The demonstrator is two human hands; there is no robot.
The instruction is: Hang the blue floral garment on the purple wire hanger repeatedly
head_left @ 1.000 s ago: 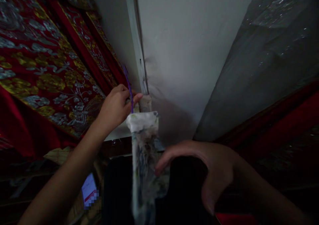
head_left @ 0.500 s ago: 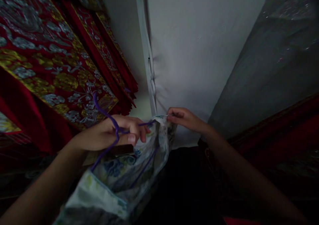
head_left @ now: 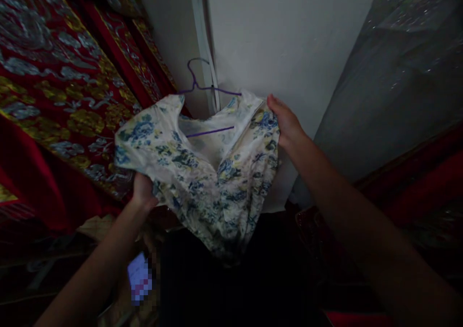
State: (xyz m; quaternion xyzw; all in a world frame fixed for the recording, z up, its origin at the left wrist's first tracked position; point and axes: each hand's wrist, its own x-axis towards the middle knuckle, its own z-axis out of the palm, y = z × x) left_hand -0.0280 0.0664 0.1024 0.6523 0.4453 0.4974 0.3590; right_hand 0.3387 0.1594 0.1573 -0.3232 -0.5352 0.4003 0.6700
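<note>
A white floral blouse (head_left: 202, 182) with blue and yellow print hangs on a purple hanger (head_left: 213, 90), spread out in front of me. Its neckline gapes in a V, and the hanger's lower bar crosses the opening. The hanger's hook stands up free above the collar. My right hand (head_left: 287, 124) is closed on the blouse's shoulder edge, thumb up, other fingers behind the cloth. Below the opposite sleeve, my left hand (head_left: 144, 189) grips the side of the blouse, its fingers mostly hidden by the fabric. Darkness swallows the lower end of the garment.
Red embroidered cloth (head_left: 83, 100) with gold and silver patterns hangs at the left. A pale wall panel (head_left: 282, 37) stands ahead, and clear plastic sheeting (head_left: 390, 86) covers the right side. Low at the left is a lit, pixelated screen (head_left: 139, 276).
My left hand has let go of the purple hanger and moved down to the blouse's side. The hanger now sits inside the shoulders, and the blouse is raised and spread. My right hand moved up and right.
</note>
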